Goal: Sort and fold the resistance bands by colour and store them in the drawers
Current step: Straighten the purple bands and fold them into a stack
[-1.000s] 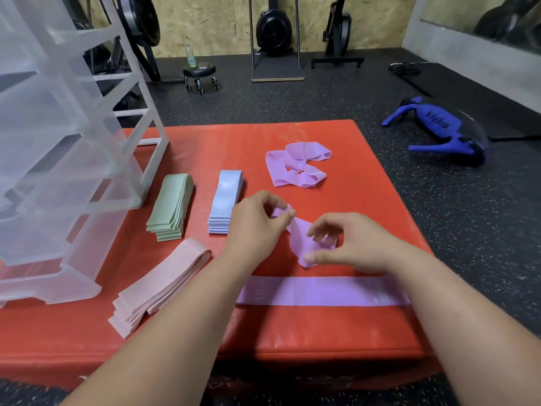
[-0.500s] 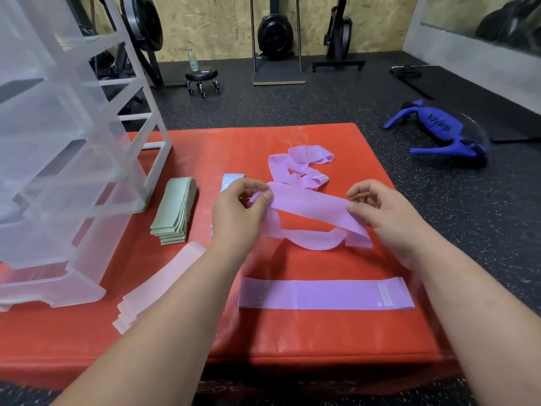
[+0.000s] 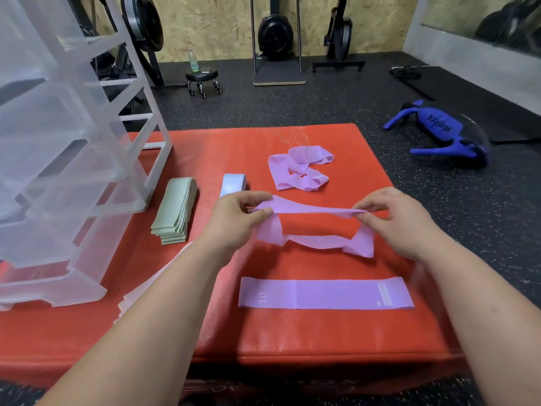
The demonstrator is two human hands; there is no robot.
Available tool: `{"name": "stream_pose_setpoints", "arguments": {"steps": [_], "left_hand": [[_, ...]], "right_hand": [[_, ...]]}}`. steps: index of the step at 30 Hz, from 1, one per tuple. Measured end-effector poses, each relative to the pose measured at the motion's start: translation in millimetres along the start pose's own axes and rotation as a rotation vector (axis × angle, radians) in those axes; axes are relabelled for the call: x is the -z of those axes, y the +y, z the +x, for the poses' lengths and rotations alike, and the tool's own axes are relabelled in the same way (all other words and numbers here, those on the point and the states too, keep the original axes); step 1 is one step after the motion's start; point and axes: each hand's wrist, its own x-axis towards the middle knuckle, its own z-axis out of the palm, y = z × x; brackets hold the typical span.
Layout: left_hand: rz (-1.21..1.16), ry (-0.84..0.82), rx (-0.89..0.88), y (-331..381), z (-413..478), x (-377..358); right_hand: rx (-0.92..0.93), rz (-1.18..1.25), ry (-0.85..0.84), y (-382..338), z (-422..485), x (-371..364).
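Purple band (image 3: 310,213) is hanging in the air over the middle of the red mat (image 3: 292,332), drawn out between both hands, its lower run sagging and twisted.

Writing: flat purple band (image 3: 325,293), lying at 6 o'clock from the held one, is showing "10" near its left end and a pale label patch at its right end, with print too small to read. Loose purple bands (image 3: 295,171) at 12 o'clock are also showing "10". Blue bag (image 3: 439,130) on the floor at 2 o'clock is carrying dark lettering, not legible.

Surroundings, left to right: clear drawer unit (image 3: 58,171) is standing at 9 o'clock. Next come the green stack (image 3: 174,212) and the blue stack (image 3: 232,183), whose near end is hiding behind the left hand (image 3: 234,221). Pink stack (image 3: 137,297) is lying mostly under the left forearm.

Hands: left hand is pinching the band's left end, thumb on the near side. Right hand (image 3: 401,221) is pinching the right end, fingers curled.
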Motion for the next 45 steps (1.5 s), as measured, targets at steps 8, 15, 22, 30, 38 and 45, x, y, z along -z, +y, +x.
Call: {"name": "stream_pose_setpoints", "arguments": {"steps": [8,15,22,30,38,45], "left_hand": [[0.12,0.129,-0.099,2,0,9],[0.104,0.177,-0.117,0,1,10],[0.119,0.02,-0.042,-2,1,7],[0.214,-0.08,-0.052,0,-4,8],[0.258,-0.151,-0.016,-12,-1,7],[0.429,-0.181,-0.076,-17,-2,1]], "right_hand": [[-0.259,0.582,-0.115,3,-9,25],[-0.259,0.655,-0.086,14,-12,32],[-0.218,0.54,-0.038,18,-16,33],[-0.212,0.309,0.045,27,-17,35],[-0.337,0.137,-0.129,45,-17,19],[-0.264,0.193,-0.086,29,-16,19]]}}
